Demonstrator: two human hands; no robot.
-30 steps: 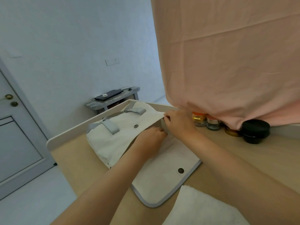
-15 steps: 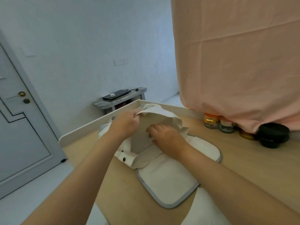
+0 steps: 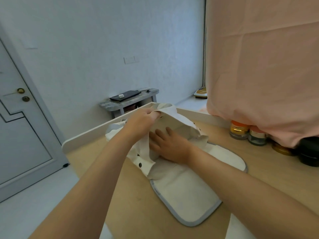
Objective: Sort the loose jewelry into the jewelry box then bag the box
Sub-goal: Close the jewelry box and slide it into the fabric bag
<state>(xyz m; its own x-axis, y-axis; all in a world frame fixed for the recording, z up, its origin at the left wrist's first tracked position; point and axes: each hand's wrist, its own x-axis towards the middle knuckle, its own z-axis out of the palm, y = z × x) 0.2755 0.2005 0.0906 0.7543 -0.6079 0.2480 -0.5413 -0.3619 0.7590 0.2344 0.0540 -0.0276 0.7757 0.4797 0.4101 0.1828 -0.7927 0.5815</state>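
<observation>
A cream fabric bag (image 3: 179, 118) lies on the wooden counter (image 3: 134, 200) near its raised far edge. The left hand (image 3: 143, 119) pinches the bag's rim up; the right hand (image 3: 170, 145) lies flat, grip open, inside. Jars (image 3: 240, 130) stand well right.
</observation>
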